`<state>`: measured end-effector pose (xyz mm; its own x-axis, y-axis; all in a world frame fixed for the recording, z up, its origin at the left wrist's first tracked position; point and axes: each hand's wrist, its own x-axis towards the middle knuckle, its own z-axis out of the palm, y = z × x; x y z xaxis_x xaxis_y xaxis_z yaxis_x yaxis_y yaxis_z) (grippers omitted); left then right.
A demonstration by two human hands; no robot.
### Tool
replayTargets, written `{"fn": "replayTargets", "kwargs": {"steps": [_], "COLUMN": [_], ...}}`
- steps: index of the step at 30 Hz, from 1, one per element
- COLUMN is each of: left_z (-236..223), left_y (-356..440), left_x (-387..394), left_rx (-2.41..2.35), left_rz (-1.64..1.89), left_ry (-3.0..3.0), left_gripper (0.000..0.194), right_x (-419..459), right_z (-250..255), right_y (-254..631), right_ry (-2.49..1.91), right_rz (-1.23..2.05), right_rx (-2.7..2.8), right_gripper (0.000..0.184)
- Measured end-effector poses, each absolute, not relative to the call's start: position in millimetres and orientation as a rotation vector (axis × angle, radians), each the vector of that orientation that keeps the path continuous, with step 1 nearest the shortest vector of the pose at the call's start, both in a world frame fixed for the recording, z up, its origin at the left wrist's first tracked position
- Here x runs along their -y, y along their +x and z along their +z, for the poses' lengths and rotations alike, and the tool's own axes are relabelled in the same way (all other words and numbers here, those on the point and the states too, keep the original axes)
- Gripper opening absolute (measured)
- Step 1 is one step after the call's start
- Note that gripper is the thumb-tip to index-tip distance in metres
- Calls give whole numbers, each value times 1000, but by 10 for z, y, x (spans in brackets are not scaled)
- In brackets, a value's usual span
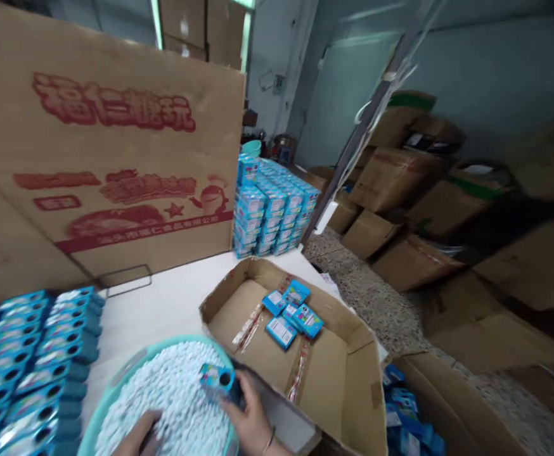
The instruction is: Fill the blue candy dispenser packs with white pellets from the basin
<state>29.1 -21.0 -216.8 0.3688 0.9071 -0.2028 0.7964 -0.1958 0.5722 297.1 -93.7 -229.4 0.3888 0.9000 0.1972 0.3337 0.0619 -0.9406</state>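
Note:
A teal round basin is heaped with small white pieces at the bottom of the view. My left hand rests over those pieces, cut off by the lower edge, and what it holds cannot be seen. My right hand sits at the basin's far rim, gripping a small blue box with a dark part showing beside it. To the right, a shallow cardboard box holds several similar blue boxes lying flat, along with strips of packing tape.
Rows of blue packages fill the lower left on a white table. A tall printed carton panel stands behind them, and stacked blue boxes stand at the table's far end. Brown cartons are piled on the speckled floor at right.

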Motion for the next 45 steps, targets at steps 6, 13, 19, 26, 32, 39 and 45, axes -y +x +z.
{"fn": "replayTargets", "kwargs": {"steps": [6,13,19,26,32,39,45], "left_z": [-1117,-341,52,181,-656,-1805,-1921], "left_y": [429,614,1042,1172,472,754,771], "left_x": [562,610,624,705,607,669,644], "left_rx": [-1276,-1120,-1194,-1218,-1506,-1434,-1353], "left_rz": [230,-101,-594,-655,-637,-279,-83], "left_ry": [2114,2362,2544,2628,2438,2118,2034], "left_gripper": [28,22,25,25,25,25,32], "right_x": [1113,1236,1240,1262,1252,1250,1245], "right_z": [-1882,-1827,-1776,-1834,-1808,-1772,-1778], "right_y": [3181,3004,2880,2874,3060,3187,3187], "right_ry": [-1501,-1449,-1425,-1409,-1468,-1534,-1592], "right_rz": [673,636,605,637,680,650,644], "right_rx": [1361,1634,1711,1659,1576,1501,1407], "right_gripper": [34,45,44,43,40,34,34]}}
